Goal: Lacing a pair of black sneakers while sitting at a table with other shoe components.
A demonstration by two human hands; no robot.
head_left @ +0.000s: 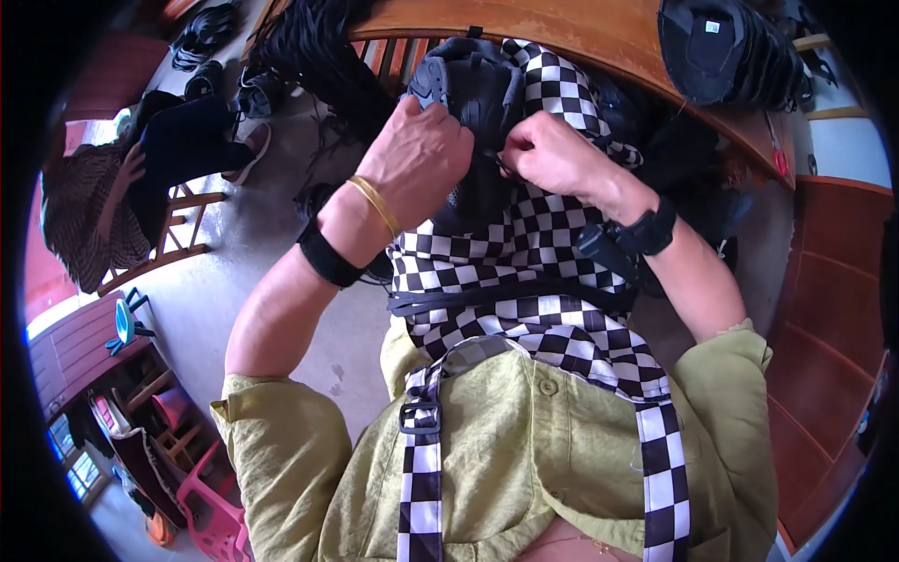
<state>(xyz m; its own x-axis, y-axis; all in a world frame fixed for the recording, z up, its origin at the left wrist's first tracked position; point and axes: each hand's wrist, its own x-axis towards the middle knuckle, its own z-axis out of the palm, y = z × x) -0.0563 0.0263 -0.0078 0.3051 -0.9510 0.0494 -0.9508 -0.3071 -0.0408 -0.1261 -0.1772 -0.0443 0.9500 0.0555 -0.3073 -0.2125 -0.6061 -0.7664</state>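
Observation:
A black shoe upper (476, 82) lies on my lap over a black-and-white checkered apron (524, 253), its toe or heel end against the wooden table's edge. My left hand (421, 155) is closed in a fist over the upper's left side, knuckles up; what its fingers hold is hidden. On the upper's right side my right hand (552, 161) pinches a thin black shoelace (500, 161) between thumb and forefinger. The part of the upper between my hands shows a row of eyelets and a tongue, partly covered by my left hand.
A bundle of black laces (314, 47) hangs off the wooden table (581, 23) at left. On its right stand stacked black shoe uppers (721, 51) and red-handled scissors (778, 157). Another person (98, 197) sits at far left; a pink plastic chair (208, 501) stands lower left.

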